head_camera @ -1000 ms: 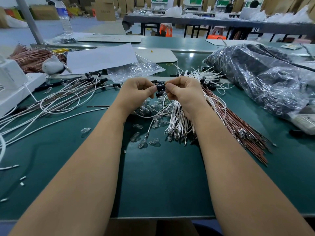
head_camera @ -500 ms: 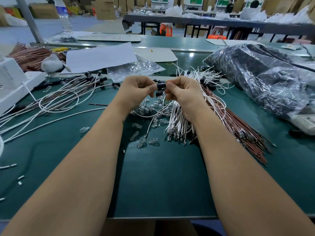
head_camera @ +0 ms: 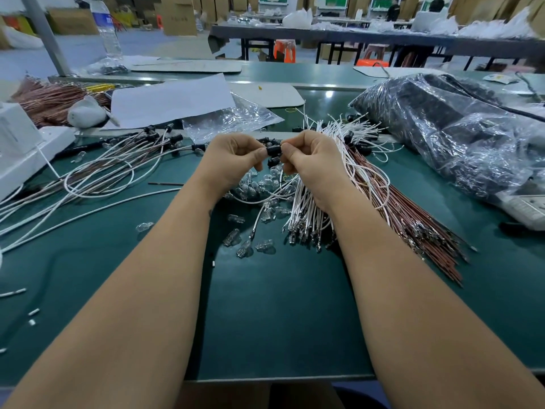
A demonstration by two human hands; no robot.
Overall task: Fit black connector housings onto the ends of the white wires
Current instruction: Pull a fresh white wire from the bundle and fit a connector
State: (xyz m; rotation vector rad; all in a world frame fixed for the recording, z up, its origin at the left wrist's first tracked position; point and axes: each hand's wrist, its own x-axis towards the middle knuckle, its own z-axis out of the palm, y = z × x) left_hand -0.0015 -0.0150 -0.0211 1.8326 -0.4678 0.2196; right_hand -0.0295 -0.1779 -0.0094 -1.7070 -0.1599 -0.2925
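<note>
A small black connector housing [head_camera: 273, 150] is held above the green table between both hands. My left hand [head_camera: 236, 160] pinches its left end with thumb and curled fingers. My right hand [head_camera: 309, 163] pinches its right end, and a thin white wire [head_camera: 265, 202] trails down from under that hand. A bundle of white wires [head_camera: 312, 214] with metal terminals lies fanned out beneath my right hand. More black housings [head_camera: 272, 162] lie just behind my fingers, partly hidden.
Brown wires [head_camera: 413, 219] lie beside the white bundle. Clear glass bulbs [head_camera: 244, 246] are scattered in the middle. Finished wires with black housings [head_camera: 124, 169] spread on the left. A large plastic bag [head_camera: 448, 137] sits at right, a white machine [head_camera: 20, 149] at left.
Both hands have lifted slightly and stay together on the black housing; nothing else has moved.
</note>
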